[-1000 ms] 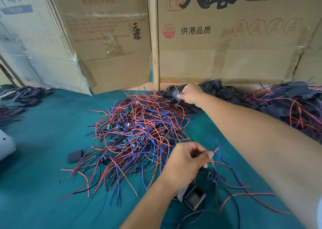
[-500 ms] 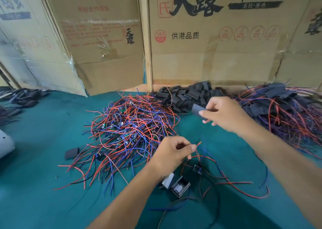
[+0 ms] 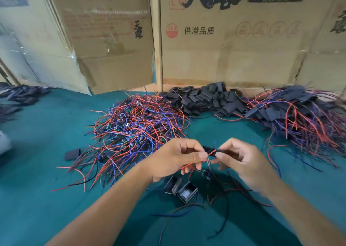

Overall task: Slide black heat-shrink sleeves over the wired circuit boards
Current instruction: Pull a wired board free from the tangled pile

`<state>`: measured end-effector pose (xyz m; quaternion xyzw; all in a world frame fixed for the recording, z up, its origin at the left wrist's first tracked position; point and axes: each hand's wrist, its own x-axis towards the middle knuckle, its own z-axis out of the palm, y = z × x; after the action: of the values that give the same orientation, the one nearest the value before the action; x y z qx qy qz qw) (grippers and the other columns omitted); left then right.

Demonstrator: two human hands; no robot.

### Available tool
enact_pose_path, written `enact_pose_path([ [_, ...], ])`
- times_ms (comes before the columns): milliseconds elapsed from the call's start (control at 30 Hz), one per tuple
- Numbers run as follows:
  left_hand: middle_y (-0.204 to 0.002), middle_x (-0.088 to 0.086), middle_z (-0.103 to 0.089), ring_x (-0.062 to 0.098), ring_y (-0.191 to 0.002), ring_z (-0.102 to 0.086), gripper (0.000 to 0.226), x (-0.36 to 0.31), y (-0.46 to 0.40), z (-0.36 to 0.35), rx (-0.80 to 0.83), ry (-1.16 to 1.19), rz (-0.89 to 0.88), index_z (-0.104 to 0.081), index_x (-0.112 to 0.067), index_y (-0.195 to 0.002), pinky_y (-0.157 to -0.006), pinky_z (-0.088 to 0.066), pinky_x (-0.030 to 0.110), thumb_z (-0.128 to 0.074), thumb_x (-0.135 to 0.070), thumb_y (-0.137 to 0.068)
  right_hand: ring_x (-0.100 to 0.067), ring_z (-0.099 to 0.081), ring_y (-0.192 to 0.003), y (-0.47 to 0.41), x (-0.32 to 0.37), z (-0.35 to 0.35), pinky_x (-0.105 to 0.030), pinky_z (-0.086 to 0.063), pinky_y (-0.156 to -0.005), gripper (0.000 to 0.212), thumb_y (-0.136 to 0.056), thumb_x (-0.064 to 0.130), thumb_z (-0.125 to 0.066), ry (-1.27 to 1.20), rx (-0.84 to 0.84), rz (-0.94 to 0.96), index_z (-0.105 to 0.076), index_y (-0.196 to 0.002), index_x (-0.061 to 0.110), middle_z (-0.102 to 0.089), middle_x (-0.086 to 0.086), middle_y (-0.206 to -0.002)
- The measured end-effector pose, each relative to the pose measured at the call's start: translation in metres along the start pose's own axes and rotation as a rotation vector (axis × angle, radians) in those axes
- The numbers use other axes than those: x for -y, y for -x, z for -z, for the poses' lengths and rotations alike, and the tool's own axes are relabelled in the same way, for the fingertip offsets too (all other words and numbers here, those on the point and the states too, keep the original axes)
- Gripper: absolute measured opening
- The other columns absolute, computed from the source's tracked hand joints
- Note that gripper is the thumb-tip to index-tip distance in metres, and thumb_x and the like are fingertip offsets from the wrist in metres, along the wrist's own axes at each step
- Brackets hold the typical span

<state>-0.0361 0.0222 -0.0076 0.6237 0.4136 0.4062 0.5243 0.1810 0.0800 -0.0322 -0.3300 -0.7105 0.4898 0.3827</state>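
Now right hand w/ black sleeve has met left hand, fingers pinching red wire.

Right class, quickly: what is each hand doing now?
Left hand: pinching red wires.
Right hand: holding a black sleeve.

Left hand and right hand close together, fingers pinched.
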Motion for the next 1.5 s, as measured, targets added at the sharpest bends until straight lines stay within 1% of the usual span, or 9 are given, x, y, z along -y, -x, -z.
enact_pose_path([
  [167, -0.065, -0.001, -0.058, 0.012, -0.05, -0.036, 0.015, 0.003, 0.001, -0.004, -0.06, 0.12, -0.037, -0.064, -0.015, -0.082, -0.047, -0.029, 0.019, -0.061, -0.015, -0.096, -0.032, -0.072, -0.09, 0.006, 0.011, -0.003, -0.029, -0.058, -0.077, 0.026, -0.079, 0.019, -0.067, -0.348, 0.008, -0.122, -0.06, -0.088, -0.005, -0.069, -0.028, -0.094],
  [333, -0.066, 0.001, -0.057, 0.012, -0.049, -0.035, 0.017, 0.006, 0.0, -0.01, 0.034, 0.097, -0.032, -0.064, -0.019, -0.078, -0.05, -0.026, 0.024, -0.059, -0.016, -0.095, -0.015, -0.066, -0.068, 0.009, 0.019, -0.005, -0.018, -0.052, -0.067, 0.025, -0.074, 0.013, -0.073, -0.232, 0.094, -0.088, -0.059, -0.086, -0.004, -0.071, -0.016, -0.076],
  [533, -0.067, 0.001, -0.058, 0.012, -0.049, -0.035, 0.018, 0.007, 0.0, -0.012, 0.069, 0.081, -0.017, -0.063, -0.018, -0.079, -0.051, -0.02, 0.032, -0.059, -0.015, -0.096, -0.021, -0.068, -0.071, 0.012, 0.024, -0.006, -0.024, -0.056, -0.07, 0.028, -0.07, 0.014, -0.076, -0.204, 0.107, -0.109, -0.058, -0.086, 0.0, -0.071, -0.013, -0.079],
  [733, -0.068, 0.0, -0.059, 0.012, -0.049, -0.034, 0.016, 0.008, 0.0, -0.012, 0.078, 0.051, -0.002, -0.063, -0.017, -0.081, -0.051, -0.019, 0.035, -0.06, -0.017, -0.096, -0.026, -0.071, -0.081, 0.015, 0.024, -0.009, -0.031, -0.059, -0.075, 0.042, -0.075, 0.01, -0.071, -0.277, 0.16, -0.119, -0.058, -0.114, 0.003, -0.071, -0.018, -0.089],
  [833, -0.067, -0.001, -0.059, 0.011, -0.049, -0.035, 0.014, 0.007, 0.001, -0.013, 0.072, 0.027, 0.002, -0.063, -0.015, -0.082, -0.05, -0.021, 0.031, -0.06, -0.017, -0.096, -0.018, -0.071, -0.08, 0.015, 0.022, -0.006, -0.021, -0.054, -0.074, 0.033, -0.084, 0.009, -0.073, -0.086, 0.167, -0.068, -0.061, -0.114, 0.015, -0.074, -0.006, -0.09],
  [933, -0.065, 0.0, -0.058, 0.01, -0.05, -0.035, 0.013, 0.003, 0.001, -0.01, 0.027, 0.045, -0.02, -0.063, -0.014, -0.082, -0.048, -0.026, 0.02, -0.06, -0.016, -0.095, -0.006, -0.069, -0.085, 0.014, 0.02, 0.008, -0.02, -0.051, -0.083, 0.031, -0.08, 0.023, -0.071, 0.438, 0.097, 0.173, -0.063, -0.109, 0.031, -0.072, 0.012, -0.092],
  [1000, -0.065, 0.0, -0.057, 0.01, -0.05, -0.035, 0.015, 0.002, 0.001, -0.006, -0.016, 0.066, -0.03, -0.064, -0.016, -0.08, -0.048, -0.027, 0.017, -0.061, -0.016, -0.094, -0.006, -0.066, -0.088, 0.011, 0.02, 0.018, -0.026, -0.051, -0.087, 0.036, -0.078, 0.015, -0.075, 0.63, 0.064, 0.306, -0.065, -0.112, 0.024, -0.068, 0.014, -0.093],
  [1100, -0.065, 0.001, -0.056, 0.01, -0.051, -0.034, 0.014, 0.002, 0.0, -0.004, -0.04, 0.062, -0.037, -0.064, -0.016, -0.079, -0.048, -0.026, 0.018, -0.063, -0.016, -0.093, -0.008, -0.064, -0.092, 0.009, 0.019, 0.031, -0.027, -0.049, -0.087, 0.04, -0.078, 0.008, -0.077, 0.645, 0.05, 0.358, -0.067, -0.116, 0.018, -0.065, 0.012, -0.097],
  [1500, -0.06, -0.004, -0.057, 0.005, -0.047, -0.036, 0.018, 0.006, -0.003, -0.006, -0.009, -0.166, -0.05, -0.065, -0.022, -0.075, -0.046, -0.028, 0.014, -0.067, -0.02, -0.093, -0.007, -0.057, -0.096, 0.01, 0.027, 0.034, -0.015, -0.04, -0.086, 0.042, -0.079, 0.023, -0.07, 0.698, 0.185, 0.411, -0.065, -0.121, 0.026, -0.056, 0.012, -0.105],
])
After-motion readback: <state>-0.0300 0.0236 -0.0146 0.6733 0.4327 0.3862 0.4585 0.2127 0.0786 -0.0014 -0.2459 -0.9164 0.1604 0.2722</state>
